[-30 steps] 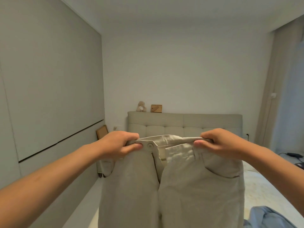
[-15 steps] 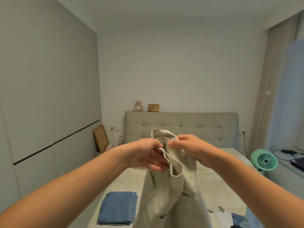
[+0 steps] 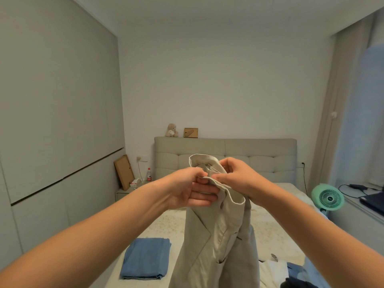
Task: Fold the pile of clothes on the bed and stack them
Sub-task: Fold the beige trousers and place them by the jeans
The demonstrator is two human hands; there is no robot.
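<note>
From the head view, we're in the middle of folding one garment: a pair of beige trousers (image 3: pixel 216 229) hangs in the air over the bed (image 3: pixel 276 229), doubled lengthwise, with the waistband gathered at the top between both hands. The left hand (image 3: pixel 191 190) grips the near side of the waistband, thumb on top and fingers curled underneath, closed firmly on the cloth. The right hand (image 3: pixel 236 177) meets it from the right, thumb and forefinger pinching the waistband edge where the two halves come together, the other fingers curled behind the fabric. The hands are touching or just about touching, so the two sides of the waist look matched up. The legs drop straight down out of the bottom of the shot, so I can't tell whether the hems are aligned. One job looks finished already: a folded blue garment (image 3: pixel 146 258) lies flat on the near left of the mattress. At the near right, the unfolded clothes (image 3: pixel 291 273), white and dark blue, wait in a heap. Next move, I'd judge: lay the trousers on the bare mattress, smooth the legs, fold them down in sections, then stack them on the blue piece. A mint-green fan (image 3: pixel 329 197) stands to the right of the bed, well clear.
</note>
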